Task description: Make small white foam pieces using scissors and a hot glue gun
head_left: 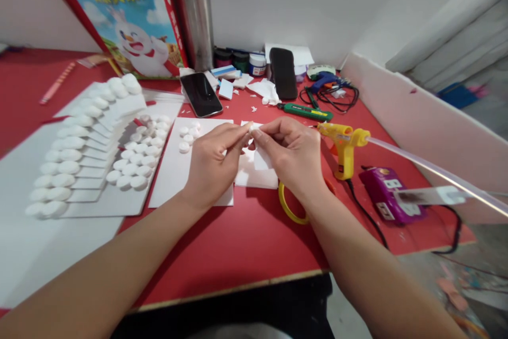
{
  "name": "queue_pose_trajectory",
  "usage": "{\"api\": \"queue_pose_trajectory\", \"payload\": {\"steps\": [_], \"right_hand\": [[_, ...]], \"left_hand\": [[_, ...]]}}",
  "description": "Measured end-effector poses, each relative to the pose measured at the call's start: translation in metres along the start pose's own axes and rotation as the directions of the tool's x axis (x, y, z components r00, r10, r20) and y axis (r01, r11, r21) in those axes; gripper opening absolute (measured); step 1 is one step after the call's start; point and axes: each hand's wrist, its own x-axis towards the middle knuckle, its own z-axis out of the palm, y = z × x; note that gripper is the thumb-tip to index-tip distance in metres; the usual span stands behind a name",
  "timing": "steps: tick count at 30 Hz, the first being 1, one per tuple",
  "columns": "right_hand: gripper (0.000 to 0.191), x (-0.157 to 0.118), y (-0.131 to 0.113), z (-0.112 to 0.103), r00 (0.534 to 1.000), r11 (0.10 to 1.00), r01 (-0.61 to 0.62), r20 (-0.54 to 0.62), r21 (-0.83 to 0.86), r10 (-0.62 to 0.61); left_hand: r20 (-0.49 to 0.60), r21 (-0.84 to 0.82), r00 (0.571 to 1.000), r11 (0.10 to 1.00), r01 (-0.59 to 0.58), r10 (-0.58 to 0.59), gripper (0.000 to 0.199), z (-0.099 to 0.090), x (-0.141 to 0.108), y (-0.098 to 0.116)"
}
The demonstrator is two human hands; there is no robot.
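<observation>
My left hand (210, 162) and my right hand (297, 151) meet over the red table, both with fingers pinched. Between the fingertips is a small white piece (251, 127), mostly covered, its kind unclear. A white card (262, 160) hangs below my right fingers. Under my left hand lies a white sheet (170, 183) with several small white discs (184, 146) on it. More white paper (257, 177) lies beneath my right hand. To the left, white cards (89, 183) with pairs of rounded white discs (61, 179) overlap in a curved row, beside a cluster of loose discs (130, 170).
A yellow glue gun (343, 146) with a long clear stick stands at right, near a purple box (391, 196) and a yellow tape ring (291, 207). Behind are a green cutter (305, 112), phone (201, 94), black case (283, 72), steel bottle (194, 16) and paper scraps.
</observation>
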Motion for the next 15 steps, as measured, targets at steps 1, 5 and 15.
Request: {"api": "queue_pose_trajectory", "payload": {"steps": [1,5,15], "right_hand": [[0.020,0.0008,-0.0002,-0.0013,1.000,1.000,0.005,0.018,0.011,-0.005],[0.022,0.0025,-0.0002,-0.0031,0.997,0.999,0.019,0.070,0.033,-0.021],[0.021,-0.0031,0.0019,0.0020,0.997,0.995,0.057,0.061,-0.076,-0.053]], "left_hand": [[0.011,-0.076,0.998,0.996,0.056,-0.056,0.020,-0.0014,0.0016,-0.0013],[0.083,-0.220,0.983,0.959,0.176,-0.161,0.019,-0.0071,0.0078,-0.0053],[0.014,0.030,1.000,0.999,0.013,-0.013,0.022,-0.0013,0.0016,0.0003]]}}
